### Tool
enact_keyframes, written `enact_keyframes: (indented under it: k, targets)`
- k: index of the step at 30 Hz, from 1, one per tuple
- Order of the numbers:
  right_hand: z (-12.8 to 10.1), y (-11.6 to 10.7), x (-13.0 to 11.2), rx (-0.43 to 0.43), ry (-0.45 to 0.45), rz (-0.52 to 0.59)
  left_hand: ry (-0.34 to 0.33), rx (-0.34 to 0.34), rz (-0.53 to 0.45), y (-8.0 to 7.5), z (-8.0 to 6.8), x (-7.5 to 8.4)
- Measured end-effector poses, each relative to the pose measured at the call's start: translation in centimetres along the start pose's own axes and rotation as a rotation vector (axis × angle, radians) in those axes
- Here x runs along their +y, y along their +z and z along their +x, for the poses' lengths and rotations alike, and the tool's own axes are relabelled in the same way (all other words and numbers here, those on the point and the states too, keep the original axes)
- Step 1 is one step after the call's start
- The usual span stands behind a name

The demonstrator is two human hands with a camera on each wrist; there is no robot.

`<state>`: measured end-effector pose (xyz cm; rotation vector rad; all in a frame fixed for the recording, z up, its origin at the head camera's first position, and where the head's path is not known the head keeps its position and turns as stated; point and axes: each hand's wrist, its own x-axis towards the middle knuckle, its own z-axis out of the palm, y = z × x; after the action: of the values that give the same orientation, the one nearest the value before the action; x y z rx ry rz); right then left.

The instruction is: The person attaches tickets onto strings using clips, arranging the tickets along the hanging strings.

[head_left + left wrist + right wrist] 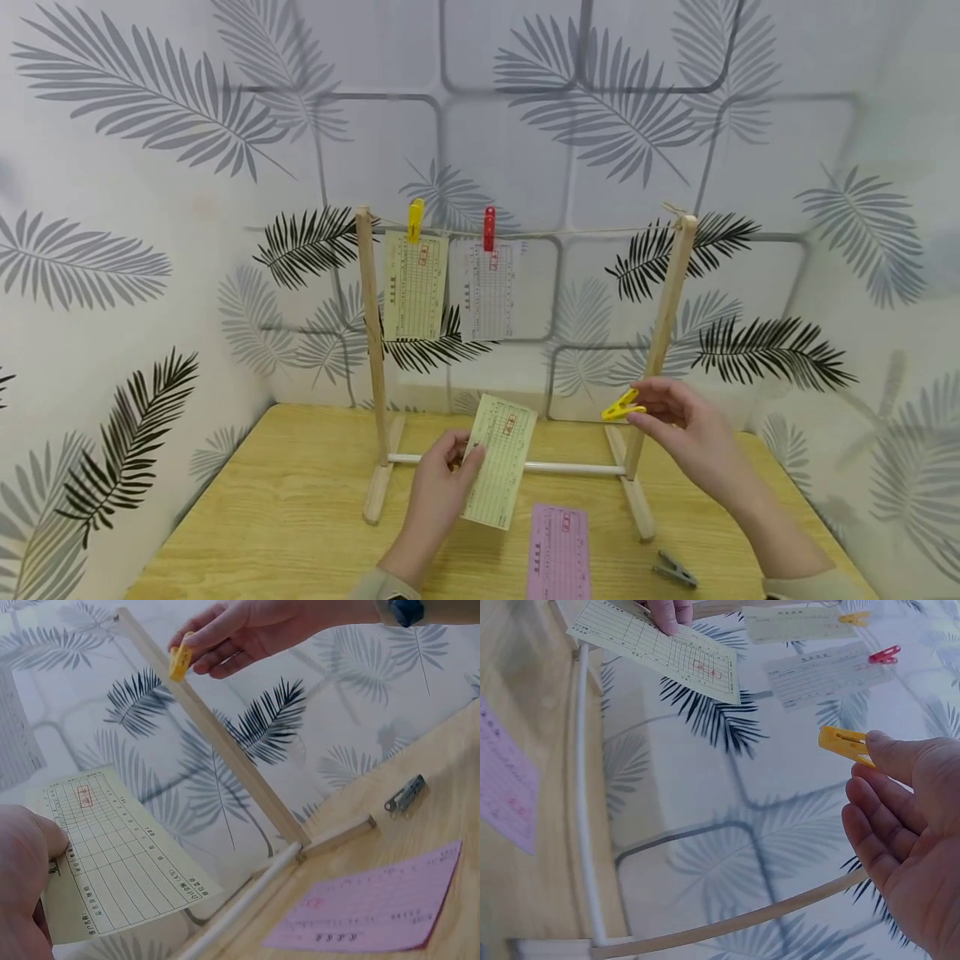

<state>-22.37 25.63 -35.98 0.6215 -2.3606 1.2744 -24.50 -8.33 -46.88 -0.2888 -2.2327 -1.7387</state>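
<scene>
Green slip [501, 471] pinched at edge in grip of left hand [438, 483], apparently so printed face is kept uncovered. Yellow clip [619, 407] pinched by handles in grip of right hand [693, 433], seemingly for easy squeezing. Both held apart above bench [300, 500].

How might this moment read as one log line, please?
left hand: holds yellow slip; right hand: pinches yellow peg; string: two slips pegged; table: purple slip
</scene>
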Motion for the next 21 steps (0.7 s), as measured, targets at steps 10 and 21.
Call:
enact_keyframes:
  k: [10, 21]
  targets:
    - [4.7, -2.9, -4.5, 0.022, -0.114, -0.168, 0.053, 0.013, -0.073, 0.8, 1.5, 3.3]
    - [9.3, -4.6, -9.1, 0.001, -0.129, -0.258, 0.118, 0.025, -0.123, 1.3, 3.3, 6.6]
